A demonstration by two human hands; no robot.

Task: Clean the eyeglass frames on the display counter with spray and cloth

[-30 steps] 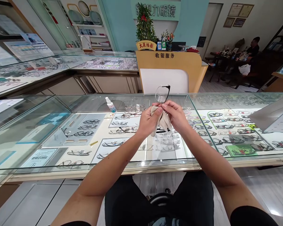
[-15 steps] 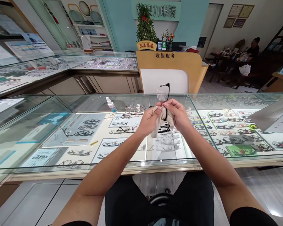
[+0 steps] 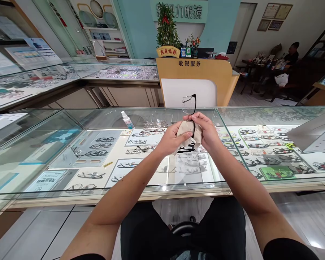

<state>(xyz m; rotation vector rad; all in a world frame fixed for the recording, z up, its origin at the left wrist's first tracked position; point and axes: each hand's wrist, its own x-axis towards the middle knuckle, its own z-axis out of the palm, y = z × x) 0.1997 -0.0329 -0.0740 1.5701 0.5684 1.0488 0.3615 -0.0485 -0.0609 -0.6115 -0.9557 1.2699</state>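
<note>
A pair of black-framed eyeglasses (image 3: 189, 104) is held up on its side above the glass counter, one lens showing over my fingers. My left hand (image 3: 171, 139) is closed on a beige cleaning cloth (image 3: 186, 127), thumb pressed along its front. The cloth is folded about the lower part of the glasses and hides the other lens. From the other side, my right hand (image 3: 208, 130) grips the glasses by the frame, with fingertips near the middle. A dark temple arm passes down in front of the cloth.
The glass display counter (image 3: 151, 188) spans the view, with several rows of spectacles inside. On it, a white spray bottle (image 3: 127, 120) stands left of my hands. A white folded sign (image 3: 316, 135) is at the right. Beyond is a wooden cashier desk (image 3: 197, 68); a person (image 3: 291, 55) sits far right.
My left hand has shifted slightly, its thumb now lying lower across the cloth, which is bunched higher around the glasses. The glasses have turned a little and moved slightly right.
</note>
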